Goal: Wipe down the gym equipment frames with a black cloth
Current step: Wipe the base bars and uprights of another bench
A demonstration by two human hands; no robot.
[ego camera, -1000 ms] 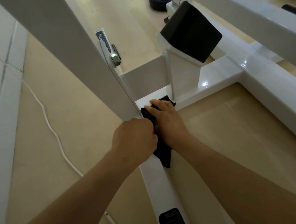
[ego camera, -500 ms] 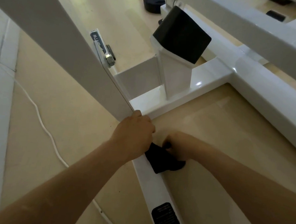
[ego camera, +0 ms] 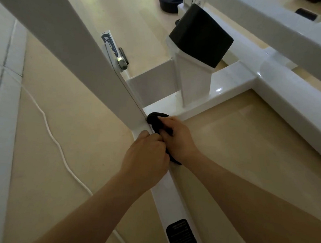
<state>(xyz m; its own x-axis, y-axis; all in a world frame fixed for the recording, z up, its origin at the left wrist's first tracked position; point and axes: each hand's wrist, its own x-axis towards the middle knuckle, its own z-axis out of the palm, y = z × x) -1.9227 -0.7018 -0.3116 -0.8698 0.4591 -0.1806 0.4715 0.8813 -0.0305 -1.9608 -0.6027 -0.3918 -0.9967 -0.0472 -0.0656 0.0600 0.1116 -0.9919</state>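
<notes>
The black cloth (ego camera: 157,119) is bunched under my right hand (ego camera: 179,139), which grips it and presses it on the white floor bar (ego camera: 172,202) of the gym frame, right at the foot of the slanted white upright (ego camera: 67,47). My left hand (ego camera: 146,157) sits just behind it on the same bar, with its fingers curled over the bar's edge and touching my right hand. Part of the cloth is hidden under both hands.
A black pad (ego camera: 199,34) tops a short white post beyond the cloth, where a cross beam (ego camera: 232,84) joins. A white cable (ego camera: 61,153) runs over the beige floor at the left. A black label (ego camera: 183,236) is on the bar near me. A dark weight plate (ego camera: 168,1) lies far back.
My right hand slid the cloth back along the bar toward me, then forward again to the upright's foot. My left hand stayed on the bar by the upright.
</notes>
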